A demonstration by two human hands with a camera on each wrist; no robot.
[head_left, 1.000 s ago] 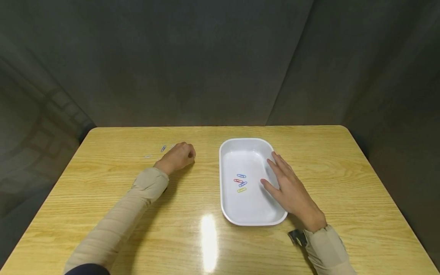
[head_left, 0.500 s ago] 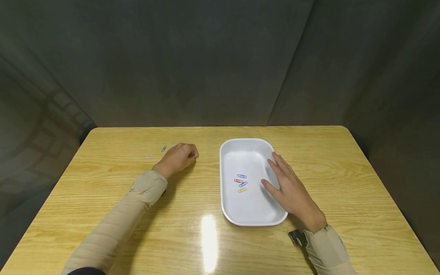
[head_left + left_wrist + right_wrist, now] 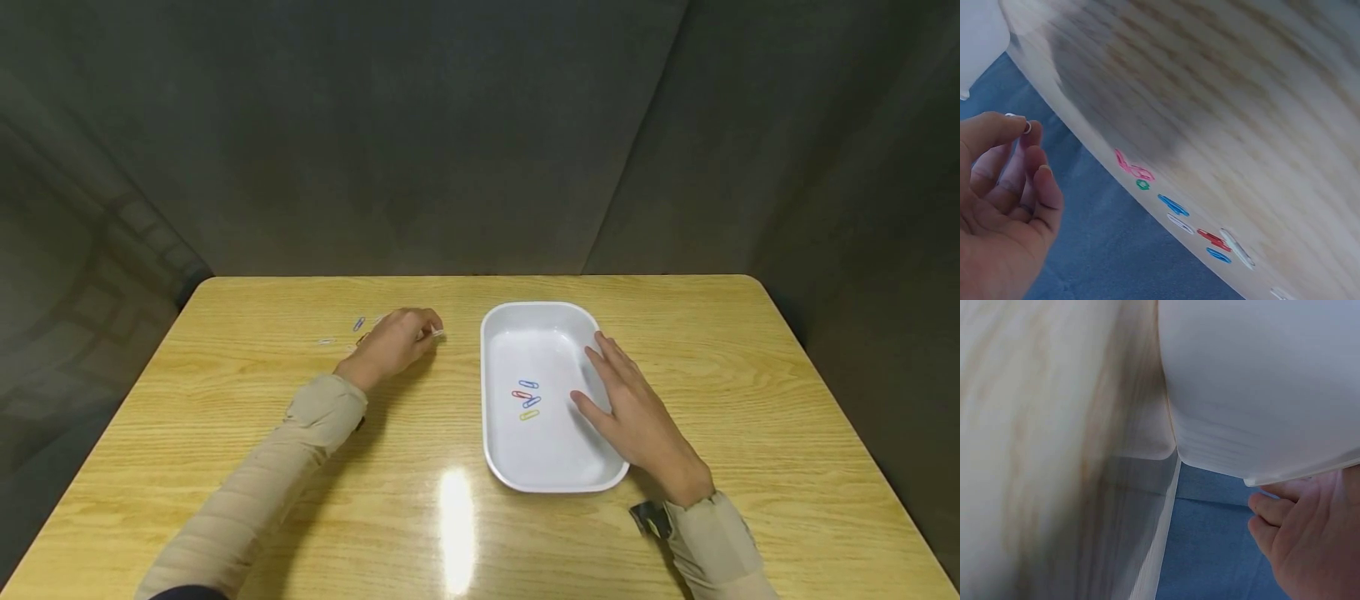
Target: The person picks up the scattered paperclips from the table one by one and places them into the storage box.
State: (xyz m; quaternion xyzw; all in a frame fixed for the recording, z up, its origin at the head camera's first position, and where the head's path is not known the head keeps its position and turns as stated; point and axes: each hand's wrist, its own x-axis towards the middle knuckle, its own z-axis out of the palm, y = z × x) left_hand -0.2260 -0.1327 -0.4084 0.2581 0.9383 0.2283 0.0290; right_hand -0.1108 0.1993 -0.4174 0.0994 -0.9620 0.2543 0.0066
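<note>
My left hand [image 3: 390, 343] is over the table, left of the white tray [image 3: 557, 454]. Between thumb and fingertips it pinches a white paper clip [image 3: 438, 333], whose end pokes out in the left wrist view. Loose paper clips lie by that hand: a blue paper clip [image 3: 359, 323] and a white paper clip [image 3: 326, 341]. The left wrist view shows several there, among them pink paper clips [image 3: 1134, 169] and a red paper clip [image 3: 1213, 240]. My right hand [image 3: 637, 417] rests on the tray's right rim, fingers spread and mostly straight, thumb over the inside.
Several paper clips lie inside the tray, left of its middle: blue, a red paper clip [image 3: 521, 394] and a yellow paper clip [image 3: 529, 415]. The wooden table [image 3: 375, 517] ends at a dark curtain [image 3: 420, 150] behind.
My left hand has shifted slightly right and up off the table, and the white paper clip in its fingertips now shows. The right hand and the tray stay put.
</note>
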